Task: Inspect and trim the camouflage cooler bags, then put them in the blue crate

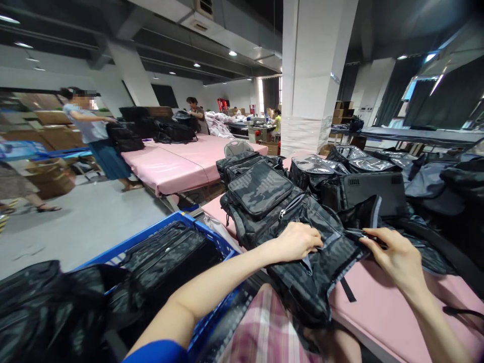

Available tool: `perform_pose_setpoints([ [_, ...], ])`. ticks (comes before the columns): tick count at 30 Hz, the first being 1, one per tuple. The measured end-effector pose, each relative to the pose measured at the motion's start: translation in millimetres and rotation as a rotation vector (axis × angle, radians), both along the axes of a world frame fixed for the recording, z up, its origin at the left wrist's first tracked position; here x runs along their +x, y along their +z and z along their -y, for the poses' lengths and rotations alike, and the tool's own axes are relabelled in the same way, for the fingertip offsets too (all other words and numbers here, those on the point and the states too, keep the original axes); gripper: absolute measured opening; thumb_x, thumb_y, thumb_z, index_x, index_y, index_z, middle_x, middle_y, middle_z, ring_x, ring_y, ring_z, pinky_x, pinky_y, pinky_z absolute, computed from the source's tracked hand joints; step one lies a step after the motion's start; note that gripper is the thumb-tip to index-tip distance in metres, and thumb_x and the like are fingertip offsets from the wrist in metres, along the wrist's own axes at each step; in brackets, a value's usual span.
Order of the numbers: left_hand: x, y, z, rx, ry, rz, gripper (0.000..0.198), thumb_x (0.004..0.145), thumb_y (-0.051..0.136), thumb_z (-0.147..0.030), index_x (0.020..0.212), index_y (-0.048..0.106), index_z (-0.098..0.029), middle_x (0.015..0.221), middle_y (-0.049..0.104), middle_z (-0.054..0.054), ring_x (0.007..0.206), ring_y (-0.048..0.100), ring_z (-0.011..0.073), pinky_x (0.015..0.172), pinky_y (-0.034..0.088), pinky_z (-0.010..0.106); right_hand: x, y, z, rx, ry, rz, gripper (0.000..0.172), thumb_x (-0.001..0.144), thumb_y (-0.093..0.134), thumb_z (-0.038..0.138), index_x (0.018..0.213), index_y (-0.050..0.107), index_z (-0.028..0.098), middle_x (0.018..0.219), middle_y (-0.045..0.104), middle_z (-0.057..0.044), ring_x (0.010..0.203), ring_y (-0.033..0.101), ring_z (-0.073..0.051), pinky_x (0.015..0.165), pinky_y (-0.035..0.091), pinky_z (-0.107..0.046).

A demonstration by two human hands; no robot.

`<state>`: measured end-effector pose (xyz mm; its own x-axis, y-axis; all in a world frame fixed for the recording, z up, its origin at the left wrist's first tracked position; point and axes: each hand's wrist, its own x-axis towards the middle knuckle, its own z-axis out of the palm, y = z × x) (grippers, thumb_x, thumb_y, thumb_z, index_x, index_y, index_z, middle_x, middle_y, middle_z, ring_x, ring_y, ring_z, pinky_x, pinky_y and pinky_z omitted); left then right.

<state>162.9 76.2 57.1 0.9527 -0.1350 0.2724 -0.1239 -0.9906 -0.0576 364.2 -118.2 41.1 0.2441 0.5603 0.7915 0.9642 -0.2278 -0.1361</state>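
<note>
A dark grey camouflage backpack lies in front of me, its near part hanging over the table's edge. My left hand is closed on the fabric of its front panel, fingers curled at a grey-edged opening. At the right edge of the bag, my right hand pinches a zipper between thumb and fingers; the small pull is partly hidden. A second metal zipper pull shows on the bag beyond my left hand. A black strap end hangs below the bag onto the pink tabletop.
At my left stands a blue plastic crate with camouflage bags in it. More bags with silvery linings are heaped at the right. Across the aisle, two people work at a pink table with black bags. A white pillar rises behind my table.
</note>
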Motion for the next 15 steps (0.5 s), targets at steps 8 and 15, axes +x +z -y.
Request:
perform_pose_setpoints([
  [8, 4, 3.1, 1, -0.039, 0.027, -0.064, 0.017, 0.084, 0.062, -0.030, 0.100, 0.067, -0.025, 0.105, 0.067, -0.001, 0.092, 0.062, 0.0145, 0.066, 0.043, 0.021, -10, -1.1, -15, -0.122, 0.009, -0.079, 0.046, 0.090, 0.042, 0.059, 0.084, 0.070, 0.023, 0.079, 0.066, -0.004, 0.070, 0.059, -0.020, 0.062, 0.039, -0.032],
  [15, 6, 5.9, 3, -0.008, 0.028, -0.071, 0.021, 0.084, 0.062, -0.033, 0.103, 0.065, -0.023, 0.109, 0.065, 0.000, 0.095, 0.062, 0.0153, 0.069, 0.045, 0.023, -6, -13.2, -1, 0.291, 0.039, -0.906, 0.049, 0.061, 0.069, 0.061, 0.084, 0.066, 0.018, 0.077, 0.065, -0.005, 0.067, 0.057, -0.019, 0.058, 0.044, -0.028],
])
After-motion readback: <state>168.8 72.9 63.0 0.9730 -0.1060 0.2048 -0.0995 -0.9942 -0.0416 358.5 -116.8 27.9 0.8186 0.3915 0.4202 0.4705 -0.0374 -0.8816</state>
